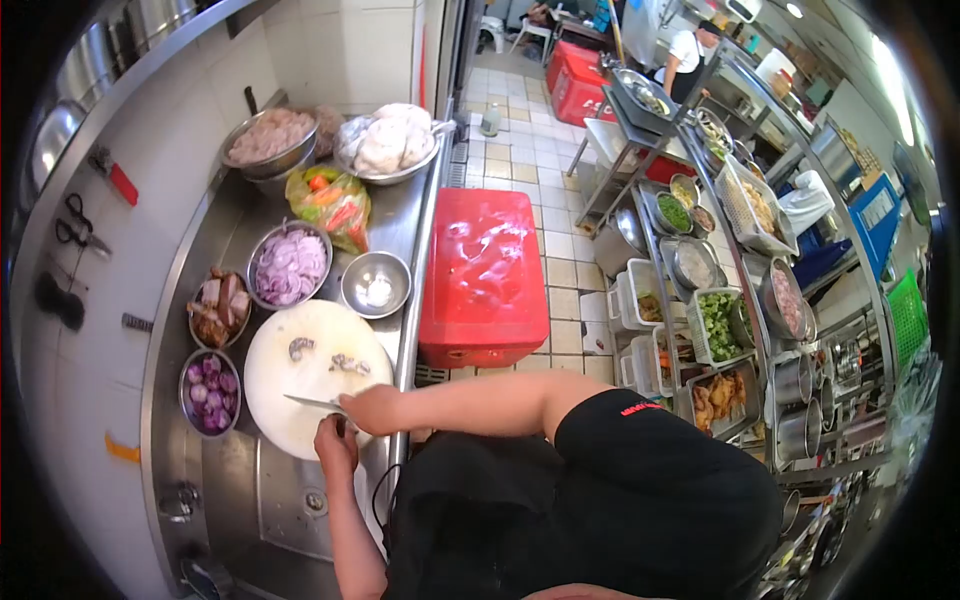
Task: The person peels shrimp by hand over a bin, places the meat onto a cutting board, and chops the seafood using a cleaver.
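My right hand [372, 410] is closed round the handle of a knife [312, 403], its blade pointing left, low over the round white cutting board [275, 400]. Just below it, my left hand [337, 447] is closed at the board's edge, near the knife's handle. Something small and dark shows at its fingers, too small to name. Small grey pieces [348, 364] lie in a short row on the board, and another curved grey piece [300, 348] lies to their left. A steel bowl [350, 296] with a few white pieces stands beyond the board.
Around the board are bowls of sliced onion [290, 265], small purple onions [210, 395] and browned meat [220, 303]. A bag of vegetables [328, 205] and bowls of pale raw meat [270, 137] stand behind. A red cooler box [483, 270] sits beside the counter. Another person [687, 60] stands far off.
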Available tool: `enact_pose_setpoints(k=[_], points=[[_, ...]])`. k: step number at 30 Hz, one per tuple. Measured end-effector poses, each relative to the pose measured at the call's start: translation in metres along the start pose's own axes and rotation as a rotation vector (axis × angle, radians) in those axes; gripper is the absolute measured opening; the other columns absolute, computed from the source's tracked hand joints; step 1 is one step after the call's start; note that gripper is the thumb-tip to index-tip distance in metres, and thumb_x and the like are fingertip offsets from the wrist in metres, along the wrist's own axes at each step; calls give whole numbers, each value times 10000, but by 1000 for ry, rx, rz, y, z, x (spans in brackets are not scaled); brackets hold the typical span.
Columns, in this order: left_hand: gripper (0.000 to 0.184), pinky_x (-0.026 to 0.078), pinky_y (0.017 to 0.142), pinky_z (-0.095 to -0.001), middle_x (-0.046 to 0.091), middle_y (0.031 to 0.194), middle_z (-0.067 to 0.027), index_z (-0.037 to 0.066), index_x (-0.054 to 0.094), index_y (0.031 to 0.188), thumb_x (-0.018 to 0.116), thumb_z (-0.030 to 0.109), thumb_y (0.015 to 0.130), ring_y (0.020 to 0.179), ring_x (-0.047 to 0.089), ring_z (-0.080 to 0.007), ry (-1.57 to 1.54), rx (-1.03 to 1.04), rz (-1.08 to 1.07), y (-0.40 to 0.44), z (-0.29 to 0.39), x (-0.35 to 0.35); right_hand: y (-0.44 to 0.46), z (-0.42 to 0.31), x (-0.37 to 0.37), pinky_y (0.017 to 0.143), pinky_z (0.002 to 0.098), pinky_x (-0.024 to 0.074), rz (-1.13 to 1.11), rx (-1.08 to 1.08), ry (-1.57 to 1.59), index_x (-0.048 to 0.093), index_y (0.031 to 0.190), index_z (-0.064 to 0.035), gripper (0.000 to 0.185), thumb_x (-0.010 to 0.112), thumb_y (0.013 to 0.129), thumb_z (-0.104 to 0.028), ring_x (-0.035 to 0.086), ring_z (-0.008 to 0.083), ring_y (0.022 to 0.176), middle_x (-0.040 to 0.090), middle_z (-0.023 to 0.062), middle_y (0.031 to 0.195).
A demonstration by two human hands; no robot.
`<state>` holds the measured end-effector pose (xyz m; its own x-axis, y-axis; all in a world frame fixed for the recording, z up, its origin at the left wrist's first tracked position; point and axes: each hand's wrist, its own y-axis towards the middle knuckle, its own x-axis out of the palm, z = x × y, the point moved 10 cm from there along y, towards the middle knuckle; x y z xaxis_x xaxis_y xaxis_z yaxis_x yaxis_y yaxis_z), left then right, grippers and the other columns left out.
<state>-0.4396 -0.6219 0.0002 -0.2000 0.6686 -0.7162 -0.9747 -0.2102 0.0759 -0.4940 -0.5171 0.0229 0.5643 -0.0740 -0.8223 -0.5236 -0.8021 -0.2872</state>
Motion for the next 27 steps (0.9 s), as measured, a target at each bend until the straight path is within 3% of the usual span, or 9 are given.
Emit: enact_pose_setpoints(k=[4, 6, 8, 9, 14, 16, 20, 25, 27], points=[[166, 555, 805, -467, 708, 943, -204, -9, 714, 989, 745, 66, 845, 862, 694, -402, 8, -95, -28, 8, -11, 3, -5, -15, 25, 691, 510, 594, -266, -174, -199, 465, 1385, 48, 525, 635, 911, -99, 761, 418, 829, 749, 244, 926], [172, 562, 802, -460, 713, 929, -203, -11, 720, 992, 756, 84, 853, 859, 705, -404, 33, -55, -11, 6, -15, 5, -48, 15, 17, 685, 526, 592, -86, 73, 27, 446, 1419, 39, 557, 627, 910, -93, 761, 420, 851, 748, 249, 945], [186, 563, 821, -455, 710, 953, -204, -6, 725, 1019, 753, 82, 858, 891, 705, -393, 56, -28, -9, 2, -16, 7, -49, 24, 25, 681, 547, 585, -76, 77, -35, 430, 1450, 33, 555, 591, 933, -91, 759, 425, 875, 745, 262, 952], [196, 563, 830, -452, 708, 969, -205, -5, 728, 1037, 750, 80, 861, 908, 705, -386, 74, -20, -6, 1, -15, 5, -37, 22, 21, 737, 561, 582, 2, 70, -5, 464, 1288, -3, 363, 574, 952, -82, 753, 447, 901, 742, 263, 907], [235, 563, 861, -445, 715, 1034, -204, -3, 726, 1094, 747, 110, 889, 964, 704, -377, -30, -34, 89, -9, -31, 0, -4, -14, -20, 801, 515, 594, -161, 130, -76, 538, 1252, 44, 375, 636, 916, -91, 752, 428, 951, 753, 266, 1023], [225, 561, 858, -443, 717, 1039, -208, 2, 723, 1092, 744, 113, 897, 969, 705, -382, -54, -92, 76, -9, -26, -4, -35, -13, -13, 807, 546, 588, -144, 114, -65, 502, 1171, 24, 244, 555, 954, -73, 748, 449, 938, 739, 301, 990], [191, 554, 837, -450, 712, 1011, -211, 7, 706, 1048, 745, 125, 903, 948, 699, -401, -63, -90, 69, -8, -23, -9, -36, -2, 15, 792, 544, 587, -157, 79, -102, 492, 1156, 33, 222, 525, 961, -69, 745, 453, 931, 733, 308, 967], [159, 550, 836, -453, 712, 996, -202, 5, 698, 1019, 720, 118, 910, 944, 692, -397, -93, -82, 28, -9, -26, -6, -5, -33, -26, 815, 540, 585, -183, 78, -141, 507, 1175, 56, 242, 503, 963, -59, 736, 472, 936, 730, 316, 980], [154, 550, 840, -453, 713, 1000, -202, 7, 700, 1020, 713, 116, 913, 951, 692, -395, -89, -76, 22, -9, -22, -7, -35, -27, -18, 811, 590, 564, -209, 118, -108, 469, 1211, 60, 296, 500, 967, -105, 726, 491, 932, 722, 329, 957]])
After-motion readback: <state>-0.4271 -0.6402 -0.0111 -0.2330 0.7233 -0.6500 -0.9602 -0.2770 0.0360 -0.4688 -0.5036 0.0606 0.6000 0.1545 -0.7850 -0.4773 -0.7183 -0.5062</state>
